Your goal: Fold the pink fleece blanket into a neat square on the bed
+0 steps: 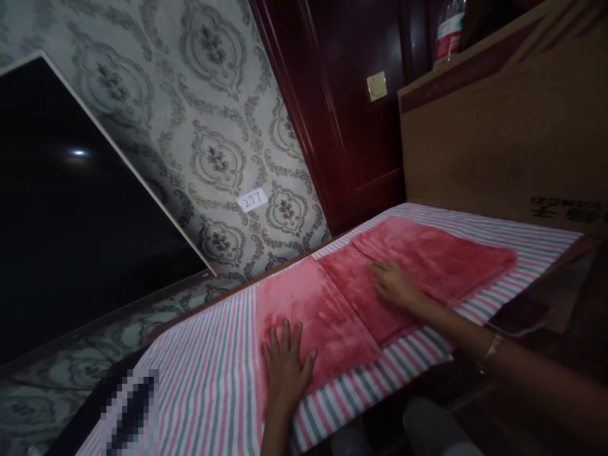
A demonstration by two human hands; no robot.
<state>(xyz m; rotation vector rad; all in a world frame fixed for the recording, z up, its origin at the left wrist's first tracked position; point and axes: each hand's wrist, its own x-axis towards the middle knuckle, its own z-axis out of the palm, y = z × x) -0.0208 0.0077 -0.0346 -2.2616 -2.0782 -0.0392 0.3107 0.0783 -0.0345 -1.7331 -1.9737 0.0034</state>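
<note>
A pink plush cloth (327, 316) lies folded in overlapping sections on a striped cloth (209, 354). My left hand (287, 364) rests flat on its left section near the front edge, fingers spread and holding nothing. Further right, my right hand (396, 285) lies palm down on the middle section, close to the fold line. Its fingers reach forward over the plush surface, slightly blurred, with nothing visible in them. A bracelet (491, 351) circles my right wrist.
A large dark screen (90, 209) stands at the left before the patterned wall (218, 95). A cardboard box (498, 133) borders the striped cloth at the back right, with a plastic bottle (449, 35) at its top edge. Behind is a dark red door (346, 126).
</note>
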